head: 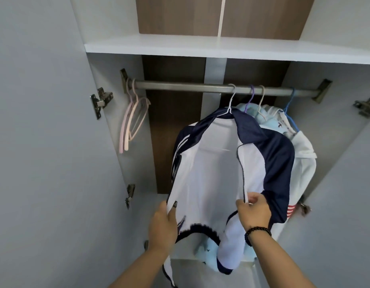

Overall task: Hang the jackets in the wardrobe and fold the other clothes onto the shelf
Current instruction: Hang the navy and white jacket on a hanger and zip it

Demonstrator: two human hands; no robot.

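Observation:
A navy and white track jacket (211,163) hangs open on a white hanger (231,102) from the metal rail (180,85) of the wardrobe. My left hand (164,224) grips the jacket's left front edge near the hem. The right front edge, by the zip, is pinched in my right hand (253,210), which wears a dark bead bracelet. Behind the jacket hang a light blue garment (249,110) on a purple hanger and a white jacket (304,154) on a blue hanger.
Two bare pink hangers (132,123) hang at the rail's left end. A white shelf (221,48) runs above the rail. Both wardrobe doors (45,142) stand open at the sides. A light blue cloth (207,250) lies on a ledge below the jacket.

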